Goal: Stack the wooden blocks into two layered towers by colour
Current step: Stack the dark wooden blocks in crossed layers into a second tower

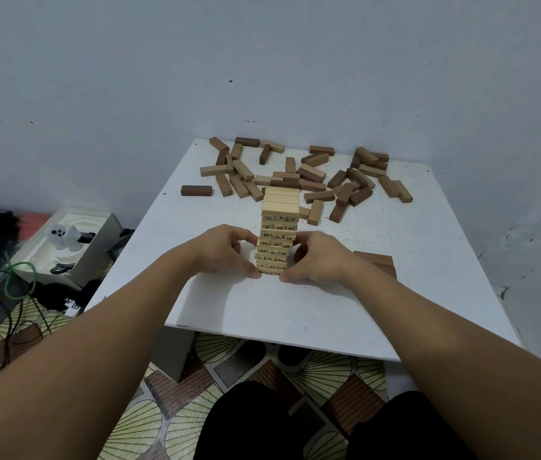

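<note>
We see a white counter (378, 303) set into a corner of pale walls, and on it one tall tower of light blocks (277, 232) standing upright near the middle, its layers printed with small numbers. Our left hand (226, 252) is at the tower's left side and our right hand (317, 257) at its right, both low against the bottom layers. The fingers of each hand are curled inward and touch the tower's flanks, with the fingertips down by the counter surface at its base; the two hands clasp the tower between them.

Behind the tower, along the far edge, lies a loose scatter of brown blocks (312, 175), several dozen in mixed dark and mid brown, many overlapping, so we cannot give an exact count. One dark block (196, 190) lies apart at the left of the scatter. Just behind our right wrist sits a low stack of brown blocks (376, 262), two layers showing, partly hidden by the arm.

Beside the counter on the left, on the floor, we see a white moulded tray (73, 234) holding small clear items and a green cable (20, 277). The floor (176, 423) is patterned in yellow-green and brown.
</note>
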{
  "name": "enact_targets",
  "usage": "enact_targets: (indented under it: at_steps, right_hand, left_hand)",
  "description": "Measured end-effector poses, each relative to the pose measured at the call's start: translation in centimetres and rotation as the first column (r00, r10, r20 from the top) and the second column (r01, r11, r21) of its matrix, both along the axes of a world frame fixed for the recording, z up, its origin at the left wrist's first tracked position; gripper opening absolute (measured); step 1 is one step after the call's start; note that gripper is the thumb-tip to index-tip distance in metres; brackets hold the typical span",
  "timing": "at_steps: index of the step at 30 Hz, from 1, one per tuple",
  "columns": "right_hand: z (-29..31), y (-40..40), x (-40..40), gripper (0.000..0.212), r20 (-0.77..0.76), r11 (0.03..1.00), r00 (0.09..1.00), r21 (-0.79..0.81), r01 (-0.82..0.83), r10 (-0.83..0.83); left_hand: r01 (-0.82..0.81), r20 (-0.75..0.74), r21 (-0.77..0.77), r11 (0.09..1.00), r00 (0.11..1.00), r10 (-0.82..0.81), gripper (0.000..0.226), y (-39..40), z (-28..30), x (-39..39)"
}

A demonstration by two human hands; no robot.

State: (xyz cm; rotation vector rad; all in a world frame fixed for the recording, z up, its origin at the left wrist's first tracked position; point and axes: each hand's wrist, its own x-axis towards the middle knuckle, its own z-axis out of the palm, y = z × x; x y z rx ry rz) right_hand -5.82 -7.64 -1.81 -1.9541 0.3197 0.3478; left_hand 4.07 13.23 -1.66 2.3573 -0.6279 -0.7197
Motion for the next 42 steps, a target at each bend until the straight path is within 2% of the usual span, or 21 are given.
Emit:
enact_targets:
  at_steps: [4, 13, 20, 29, 34, 38, 42]
  right_hand:
    - [0.0, 0.0, 0.1, 0.058, 0.014, 1.000, 1.000, -0.027, -0.014, 0.014]
    - [-0.6, -0.2, 0.2, 0.058, 0.002, 0.999, 1.000, 0.052, 0.016, -0.016]
    - [-0.5, -0.2, 0.2, 0.056, 0.022, 1.000, 1.000, -0.013, -0.008, 0.008]
    - [-0.3, 0.0, 0.3, 0.054, 0.016, 1.000, 1.000, -0.015, -0.008, 0.008]
    - [-0.4, 0.3, 0.7, 0.053, 0.011, 0.998, 1.000, -0.053, -0.018, 0.018]
    - [-0.4, 1.1, 1.3, 0.050, 0.026, 0.978, 0.998, -0.201, -0.047, 0.053]
    - [0.0, 1.9, 1.7, 0.048, 0.023, 0.971, 0.997, -0.230, -0.069, 0.077]
  left_hand:
    - [0.010, 0.016, 0.009, 1.000, 1.000, -0.010, 0.052, -0.1, 0.1, -0.1]
    - [0.005, 0.023, 0.007, 1.000, 1.000, -0.005, 0.051, 0.0, 0.0, -0.1]
    - [0.006, 0.039, 0.021, 1.000, 0.999, -0.007, 0.051, 0.0, 0.1, -0.2]
    - [0.020, 0.074, 0.036, 0.999, 0.997, -0.022, 0.051, 0.1, 0.9, -0.4]
    - [0.025, 0.077, 0.060, 0.998, 0.997, -0.030, 0.053, 0.5, 1.1, -0.2]
    - [0.012, 0.074, 0.072, 0.997, 0.997, -0.017, 0.054, 1.4, 0.8, 0.3]
    - [0.000, 0.073, 0.076, 0.997, 0.997, -0.006, 0.053, 2.3, 0.8, 0.6]
